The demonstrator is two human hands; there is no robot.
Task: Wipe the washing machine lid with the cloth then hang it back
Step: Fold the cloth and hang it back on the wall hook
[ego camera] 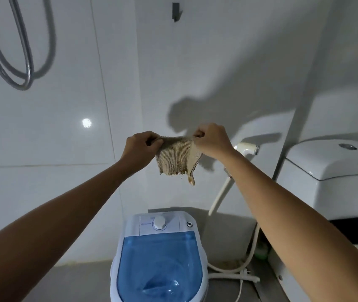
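Your left hand and right hand each pinch a top corner of the cloth, stretched in the air above the washing machine lid. Whether wiping is done I cannot tell; hanging remains. The hook sits high above, the toilet right.

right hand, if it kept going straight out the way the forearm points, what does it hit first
Most likely the white tiled wall. The right hand, gripping the cloth, aims forward and up, with nothing visible between it and the wall. The dark hook sits higher and slightly left, off that line. Depth is uncertain.
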